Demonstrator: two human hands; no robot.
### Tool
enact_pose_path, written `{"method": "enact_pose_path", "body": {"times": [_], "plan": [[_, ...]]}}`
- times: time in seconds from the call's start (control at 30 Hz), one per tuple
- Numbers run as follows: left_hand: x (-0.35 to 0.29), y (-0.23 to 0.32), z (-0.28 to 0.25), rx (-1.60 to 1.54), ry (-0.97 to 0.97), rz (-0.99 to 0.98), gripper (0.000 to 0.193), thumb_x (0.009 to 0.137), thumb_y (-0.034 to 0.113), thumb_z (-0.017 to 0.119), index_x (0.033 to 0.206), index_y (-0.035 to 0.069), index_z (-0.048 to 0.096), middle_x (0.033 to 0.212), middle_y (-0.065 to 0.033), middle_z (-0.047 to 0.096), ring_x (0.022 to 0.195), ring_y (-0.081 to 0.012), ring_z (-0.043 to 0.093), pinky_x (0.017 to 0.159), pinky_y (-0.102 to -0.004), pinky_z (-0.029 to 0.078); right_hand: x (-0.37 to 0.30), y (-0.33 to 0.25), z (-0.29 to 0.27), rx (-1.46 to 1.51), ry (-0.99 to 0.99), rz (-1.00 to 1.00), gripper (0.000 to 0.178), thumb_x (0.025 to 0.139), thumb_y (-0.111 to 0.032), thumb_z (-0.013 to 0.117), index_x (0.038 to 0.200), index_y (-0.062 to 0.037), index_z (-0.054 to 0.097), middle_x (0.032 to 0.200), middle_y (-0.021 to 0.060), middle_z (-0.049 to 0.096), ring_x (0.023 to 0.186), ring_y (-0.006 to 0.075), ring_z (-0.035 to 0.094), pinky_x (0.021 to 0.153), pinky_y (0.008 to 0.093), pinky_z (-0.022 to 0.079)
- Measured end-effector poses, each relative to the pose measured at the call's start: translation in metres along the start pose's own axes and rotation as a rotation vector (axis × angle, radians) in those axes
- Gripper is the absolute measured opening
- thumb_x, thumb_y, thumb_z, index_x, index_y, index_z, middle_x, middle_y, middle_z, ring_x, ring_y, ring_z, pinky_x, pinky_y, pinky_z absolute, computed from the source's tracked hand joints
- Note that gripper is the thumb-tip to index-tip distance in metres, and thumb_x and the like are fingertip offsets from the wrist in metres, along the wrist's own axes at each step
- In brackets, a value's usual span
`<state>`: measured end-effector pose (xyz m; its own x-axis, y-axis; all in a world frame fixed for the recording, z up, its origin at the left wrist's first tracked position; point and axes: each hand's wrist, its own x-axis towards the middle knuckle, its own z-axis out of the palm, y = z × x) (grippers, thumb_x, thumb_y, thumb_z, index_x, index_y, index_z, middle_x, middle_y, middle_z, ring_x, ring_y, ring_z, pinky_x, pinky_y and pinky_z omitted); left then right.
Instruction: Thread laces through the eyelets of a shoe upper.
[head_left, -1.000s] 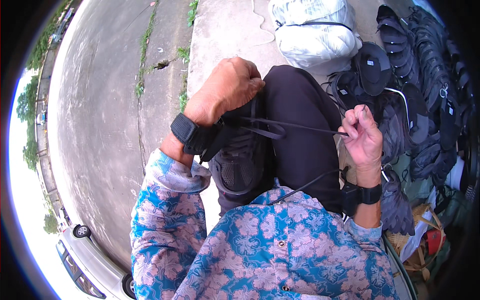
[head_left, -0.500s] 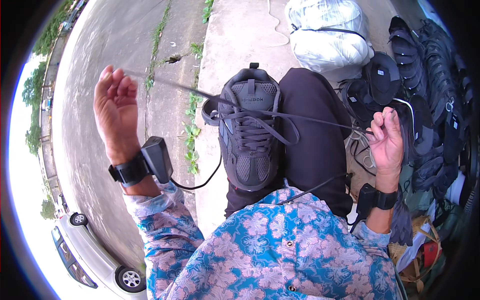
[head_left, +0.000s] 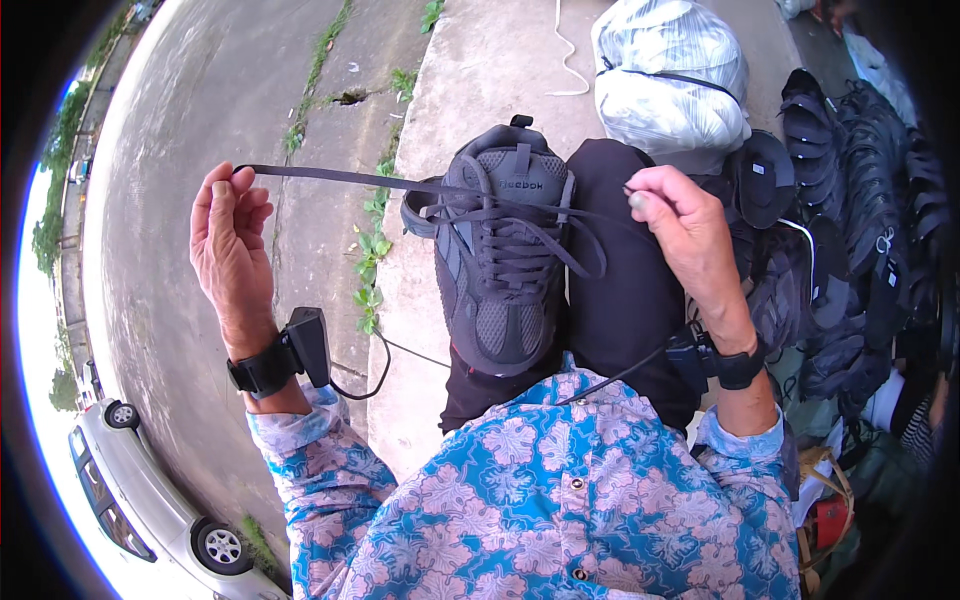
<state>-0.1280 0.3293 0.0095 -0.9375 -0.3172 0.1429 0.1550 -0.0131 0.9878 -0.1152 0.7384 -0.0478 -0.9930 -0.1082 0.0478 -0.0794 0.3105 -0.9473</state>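
Observation:
A dark grey sneaker [head_left: 505, 335] rests on my lap at my left leg, toe toward me, with its laces threaded across the tongue. One end of the dark shoelace [head_left: 335, 177] runs taut to the left, pinched between the thumb and finger of my left hand [head_left: 235, 245]. Right of the shoe, over my knee, my right hand [head_left: 692, 235] is closed in a pinch. A small dark lace tip shows at its fingertips. A loose lace loop droops over the right side of the shoe. Both wrists wear black strapped devices with cables.
A white plastic-wrapped bundle [head_left: 672, 85] tied with a dark cord sits ahead on the concrete ledge. Rows of dark shoe parts [head_left: 862, 190] are piled on the right. A woven basket [head_left: 838, 510] lies at lower right. A silver car [head_left: 165, 500] stands at far left.
My right hand has moved left and slightly up, closer to the shoe, and turned palm-down. My left hand has dropped slightly and still holds the lace. The view has shifted a little.

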Motion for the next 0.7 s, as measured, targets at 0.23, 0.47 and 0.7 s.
{"method": "enact_pose_path", "body": {"times": [0.23,0.47,0.7], "plan": [[-0.002,0.0,0.003,-0.037,0.128,0.039,0.024,0.099,0.019,0.051,0.116,0.004,0.059,0.115,-0.0118,0.064,0.095,-0.0216,0.067,0.078,-0.0292,0.055,0.007,-0.009,0.017,-0.618,-0.027,-0.383,0.003,0.08,-0.011,0.067,0.081,-0.0101,0.064,0.086,0.0022,0.055,0.087,0.0221,0.054,0.078,0.0378,0.038],[0.012,-0.002,0.008,-0.665,0.024,-0.136,0.019,0.1,0.017,0.048,0.11,0.002,0.056,0.082,-0.0035,0.061,0.073,-0.0151,0.059,0.083,-0.0354,0.05,0.009,-0.021,0.022,-0.694,-0.126,-0.463,0.005,0.074,-0.004,0.064,0.078,-0.0068,0.061,0.084,0.0033,0.054,0.085,0.023,0.052,0.078,0.037,0.038],[0.012,0.002,0.018,-0.59,-0.069,-0.117,0.024,0.102,0.019,0.044,0.112,-0.001,0.053,0.078,-0.0021,0.054,0.059,-0.0096,0.039,0.064,-0.0277,0.038,0.018,-0.019,0.022,-0.636,-0.126,-0.411,0.006,0.078,-0.004,0.062,0.084,-0.0049,0.06,0.087,0.0063,0.057,0.086,0.0261,0.054,0.079,0.0374,0.039]]}}
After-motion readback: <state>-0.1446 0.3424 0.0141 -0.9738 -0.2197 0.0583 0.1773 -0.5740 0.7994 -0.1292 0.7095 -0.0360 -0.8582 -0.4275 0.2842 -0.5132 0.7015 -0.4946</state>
